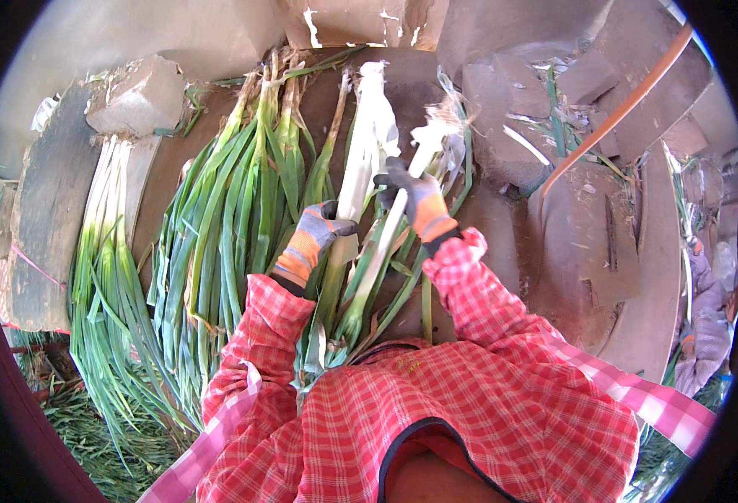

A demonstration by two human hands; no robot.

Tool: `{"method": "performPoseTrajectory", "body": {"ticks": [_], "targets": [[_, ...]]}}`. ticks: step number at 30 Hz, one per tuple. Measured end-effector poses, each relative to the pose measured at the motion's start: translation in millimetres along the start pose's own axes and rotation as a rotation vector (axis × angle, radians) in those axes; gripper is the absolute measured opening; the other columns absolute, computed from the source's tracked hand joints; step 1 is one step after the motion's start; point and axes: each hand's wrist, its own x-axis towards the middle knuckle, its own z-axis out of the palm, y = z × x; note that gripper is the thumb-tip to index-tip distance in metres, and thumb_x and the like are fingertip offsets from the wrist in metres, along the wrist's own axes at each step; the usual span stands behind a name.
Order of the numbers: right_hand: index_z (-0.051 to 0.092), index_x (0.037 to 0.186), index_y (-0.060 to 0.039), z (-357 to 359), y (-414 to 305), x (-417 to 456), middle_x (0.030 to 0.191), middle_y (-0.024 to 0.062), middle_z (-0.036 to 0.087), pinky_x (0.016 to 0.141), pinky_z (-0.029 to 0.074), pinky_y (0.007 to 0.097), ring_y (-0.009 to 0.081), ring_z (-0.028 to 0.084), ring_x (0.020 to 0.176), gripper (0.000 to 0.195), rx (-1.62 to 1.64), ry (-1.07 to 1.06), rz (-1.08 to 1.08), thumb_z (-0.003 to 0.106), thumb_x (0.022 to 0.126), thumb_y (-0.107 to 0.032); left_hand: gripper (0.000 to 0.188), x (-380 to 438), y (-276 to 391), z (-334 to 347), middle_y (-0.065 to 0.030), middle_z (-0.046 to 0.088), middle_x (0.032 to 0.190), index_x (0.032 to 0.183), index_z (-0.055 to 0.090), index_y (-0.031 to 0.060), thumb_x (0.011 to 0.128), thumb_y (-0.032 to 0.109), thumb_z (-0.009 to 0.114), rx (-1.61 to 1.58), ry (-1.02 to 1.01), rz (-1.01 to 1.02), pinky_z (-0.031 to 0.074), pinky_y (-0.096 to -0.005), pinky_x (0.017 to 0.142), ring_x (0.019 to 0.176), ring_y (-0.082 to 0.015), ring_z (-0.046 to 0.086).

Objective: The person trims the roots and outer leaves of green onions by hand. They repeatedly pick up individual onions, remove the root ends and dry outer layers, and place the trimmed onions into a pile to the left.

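My right hand (416, 198), in a grey and orange work glove, is closed around the white stem of a long green onion (381, 251), its rooty end pointing away from me. Loose pale skins (453, 157) hang beside that end. My left hand (318, 236), gloved alike, rests with thumb and fingers around the lower part of thick white stems (365, 144) lying on the board. Left of it spreads a heap of unpeeled green onions (243, 188) with brown root ends. Farther left lies a bunch with clean white stems (108, 188).
A concrete block (139, 97) sits at the back left by a weathered plank (48, 207). Bricks (585, 75) and leaf scraps lie at the right, crossed by an orange-brown curved rod (620, 107). Another person's sleeve (702, 320) shows at the far right. Leaves cover the ground (98, 440) lower left.
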Motion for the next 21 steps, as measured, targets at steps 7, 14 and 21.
{"method": "performPoseTrajectory", "body": {"ticks": [7, 14, 21], "targets": [[0.066, 0.08, 0.008, 15, -14, 7, 0.065, 0.0109, 0.063, 0.044, 0.046, 0.032, 0.0205, 0.058, 0.049, 0.018, -0.186, -0.045, 0.094, 0.077, 0.075, -0.005, 0.04, -12, 7, 12, -0.0041, 0.067, 0.092, 0.111, 0.063, 0.0006, 0.076, 0.014, 0.078, -0.21, -0.155, -0.118, 0.052, -0.0304, 0.071, 0.077, -0.0126, 0.061], [0.067, 0.083, 0.0064, -22, -9, 24, 0.067, 0.0121, 0.064, 0.043, 0.045, 0.0331, 0.0224, 0.056, 0.046, 0.017, -0.232, 0.052, 0.089, 0.076, 0.074, -0.004, 0.036, -16, 22, -17, -0.0069, 0.068, 0.089, 0.103, 0.067, -0.003, 0.074, 0.015, 0.077, -0.165, -0.121, -0.109, 0.05, -0.03, 0.067, 0.074, -0.0159, 0.063], [0.06, 0.084, -0.0028, -50, -34, 46, 0.068, 0.0086, 0.061, 0.043, 0.045, 0.0326, 0.0211, 0.056, 0.047, 0.017, -0.124, 0.444, -0.173, 0.075, 0.076, -0.003, 0.03, -29, 10, -37, -0.0114, 0.068, 0.083, 0.101, 0.066, -0.0066, 0.081, 0.015, 0.071, -0.31, -0.052, -0.1, 0.053, -0.029, 0.071, 0.075, -0.0182, 0.066]]}}
